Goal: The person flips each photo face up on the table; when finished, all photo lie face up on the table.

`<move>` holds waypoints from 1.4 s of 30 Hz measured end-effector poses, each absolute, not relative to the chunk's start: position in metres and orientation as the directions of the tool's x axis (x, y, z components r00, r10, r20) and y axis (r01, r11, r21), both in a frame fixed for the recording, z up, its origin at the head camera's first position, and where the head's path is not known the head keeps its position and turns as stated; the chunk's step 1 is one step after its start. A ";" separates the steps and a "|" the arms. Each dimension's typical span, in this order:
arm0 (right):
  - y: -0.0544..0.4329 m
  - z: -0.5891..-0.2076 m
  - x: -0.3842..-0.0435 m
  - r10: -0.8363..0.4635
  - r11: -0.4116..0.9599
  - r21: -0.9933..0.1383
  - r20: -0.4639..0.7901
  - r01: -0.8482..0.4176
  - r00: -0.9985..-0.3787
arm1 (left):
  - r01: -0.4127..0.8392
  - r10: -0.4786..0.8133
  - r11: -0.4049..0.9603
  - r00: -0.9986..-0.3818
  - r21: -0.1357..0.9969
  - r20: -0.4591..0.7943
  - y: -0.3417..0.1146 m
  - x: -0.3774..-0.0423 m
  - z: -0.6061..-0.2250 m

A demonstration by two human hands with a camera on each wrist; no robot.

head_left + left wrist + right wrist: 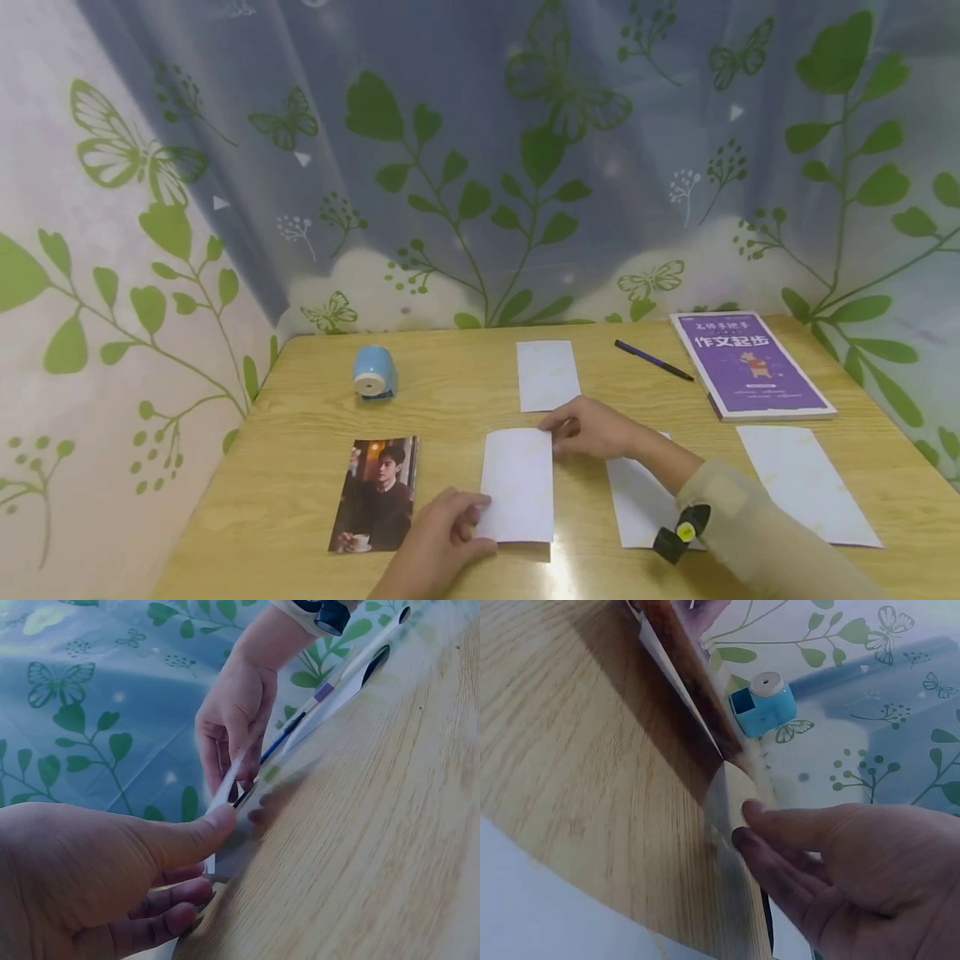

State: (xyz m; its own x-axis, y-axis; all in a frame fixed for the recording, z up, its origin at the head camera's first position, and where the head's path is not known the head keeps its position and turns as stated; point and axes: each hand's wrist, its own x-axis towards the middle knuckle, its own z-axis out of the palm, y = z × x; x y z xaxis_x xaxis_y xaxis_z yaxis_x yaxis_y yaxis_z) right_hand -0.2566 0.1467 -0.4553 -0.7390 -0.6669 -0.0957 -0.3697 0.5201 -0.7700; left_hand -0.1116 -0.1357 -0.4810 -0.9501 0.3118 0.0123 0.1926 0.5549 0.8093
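Note:
A photo card point(517, 487), white back up, is held a little above the wooden table between both hands. My left hand point(442, 537) pinches its lower left edge, thumb on top and fingers below in the left wrist view. At the upper right corner, my right hand point(600, 429) pinches it between thumb and fingertips. The card's brownish picture side point(694, 675) shows in the right wrist view. Left of it lies a stack of photo cards point(375, 500), the top one picturing a seated person with a cup.
White-backed cards lie behind point(546, 375), under my right forearm point(637, 496) and at far right point(810, 483). A blue pencil sharpener point(375, 371) stands back left. A pen point(652, 360) and a purple book point(753, 367) lie back right. Patterned curtain point(450, 167) borders the table.

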 end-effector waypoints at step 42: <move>0.052 -0.471 -0.270 -0.662 0.503 -0.740 0.003 -0.447 -0.750 | 0.107 0.239 0.568 -0.970 0.816 -0.039 -0.140 -0.109 -0.483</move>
State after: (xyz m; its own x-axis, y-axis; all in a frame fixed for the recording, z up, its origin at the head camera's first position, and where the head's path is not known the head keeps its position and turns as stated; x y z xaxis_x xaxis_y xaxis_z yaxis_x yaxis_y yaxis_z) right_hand -0.2704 0.0517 -0.4706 -0.7498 -0.6616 0.0034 -0.4470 0.5027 -0.7399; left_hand -0.1094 -0.1399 -0.4832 -0.9703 0.2389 -0.0385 0.1074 0.5676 0.8163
